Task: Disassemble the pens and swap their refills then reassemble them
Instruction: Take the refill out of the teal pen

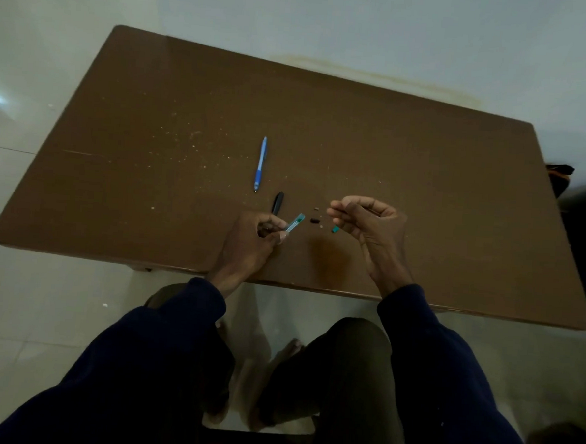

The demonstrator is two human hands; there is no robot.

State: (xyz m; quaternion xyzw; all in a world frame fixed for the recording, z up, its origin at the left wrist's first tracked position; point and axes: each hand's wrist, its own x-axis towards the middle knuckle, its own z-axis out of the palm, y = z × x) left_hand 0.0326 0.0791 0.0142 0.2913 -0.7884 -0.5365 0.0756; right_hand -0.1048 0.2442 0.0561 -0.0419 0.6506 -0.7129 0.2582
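A whole blue pen (261, 163) lies on the brown table (150, 178), beyond my hands. My left hand (253, 236) pinches a clear teal pen barrel (295, 222) that points up and to the right. Just behind that hand lies a black pen piece (278, 202). My right hand (370, 223) hovers with curled fingers, thumb and forefinger pinched on what looks like a thin dark refill across the palm. A small teal cap piece (335, 229) sits just under its fingers. Small dark parts (315, 220) lie on the table between my hands.
The near table edge (315, 286) runs just below my wrists, with my knees and feet beneath it. A dark bag or chair (579, 222) stands past the table's right end. Pale specks dot the left half of the tabletop.
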